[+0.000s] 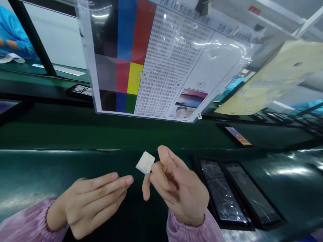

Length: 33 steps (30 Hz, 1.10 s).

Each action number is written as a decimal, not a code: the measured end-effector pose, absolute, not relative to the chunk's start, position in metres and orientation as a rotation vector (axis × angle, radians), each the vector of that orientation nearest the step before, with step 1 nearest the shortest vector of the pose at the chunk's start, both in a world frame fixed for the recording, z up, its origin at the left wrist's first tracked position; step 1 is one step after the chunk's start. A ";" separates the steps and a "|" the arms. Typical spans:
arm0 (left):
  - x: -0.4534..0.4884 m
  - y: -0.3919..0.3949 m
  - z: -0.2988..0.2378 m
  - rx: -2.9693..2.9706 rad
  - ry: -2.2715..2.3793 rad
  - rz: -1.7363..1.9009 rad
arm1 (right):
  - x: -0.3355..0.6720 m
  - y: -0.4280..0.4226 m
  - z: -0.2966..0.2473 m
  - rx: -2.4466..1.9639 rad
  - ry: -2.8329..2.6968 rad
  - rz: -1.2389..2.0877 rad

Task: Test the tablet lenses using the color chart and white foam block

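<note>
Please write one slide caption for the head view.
Right hand holding a small white piece, left hand nearby, two black-framed devices at right.

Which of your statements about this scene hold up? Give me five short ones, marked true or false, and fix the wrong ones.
1. The right hand holds a small white piece. True.
2. The left hand grips that piece too. False: its fingers are extended, apart from the piece.
3. The clear-covered sheet shows colour blocks and printed text. True.
4. Two dark-screened devices lie left of the left hand. False: they lie to the right of the right hand.
5. Both sleeves are pinkish-purple. True.
</note>
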<state>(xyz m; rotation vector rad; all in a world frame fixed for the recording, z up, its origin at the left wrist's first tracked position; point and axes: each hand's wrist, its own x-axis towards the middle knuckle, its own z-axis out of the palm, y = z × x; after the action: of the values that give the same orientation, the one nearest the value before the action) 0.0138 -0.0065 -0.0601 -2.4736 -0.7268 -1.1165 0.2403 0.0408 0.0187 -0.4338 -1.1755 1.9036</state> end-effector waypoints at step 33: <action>0.019 -0.005 -0.048 -2.501 -0.512 -1.065 | 0.250 0.047 0.017 -0.467 -2.164 0.874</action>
<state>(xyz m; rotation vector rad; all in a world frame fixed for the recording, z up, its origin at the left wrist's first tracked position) 0.0187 -0.0050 -0.0480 -2.5008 -0.5123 -1.0648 0.2496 0.0469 0.0172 -0.4674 -2.1640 0.8743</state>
